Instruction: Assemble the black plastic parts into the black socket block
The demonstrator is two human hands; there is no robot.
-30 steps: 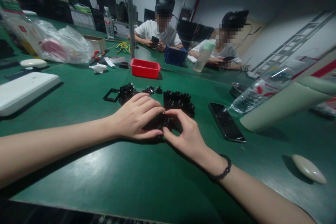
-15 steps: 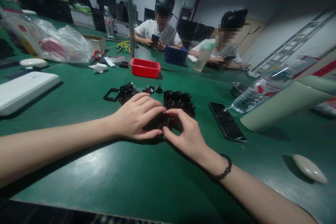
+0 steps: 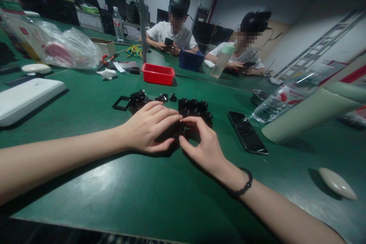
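My left hand [image 3: 151,126] curls over a dark black plastic part [image 3: 168,132], its thumb along the near side and its fingers along the far side. My right hand [image 3: 204,140] closes on the right end of the same part with thumb and forefinger. Much of the part is hidden under the left palm, so its exact kind cannot be made out. Just beyond the hands sits a block of black round pieces [image 3: 195,107] in rows. Past my left hand lie a black square frame [image 3: 121,103], a heap of black parts [image 3: 138,98] and small black pieces [image 3: 163,97].
A red bin [image 3: 158,74] stands beyond the parts, a blue bin [image 3: 191,60] farther back. A phone [image 3: 248,132], a green flask [image 3: 309,112] and a water bottle [image 3: 283,97] lie right. A white case [image 3: 31,97] is left. Two people sit opposite holding phones.
My right thumb and forefinger have shifted slightly at the part's right end, and my left thumb has drawn back a little. Everything else on the table stays in place.
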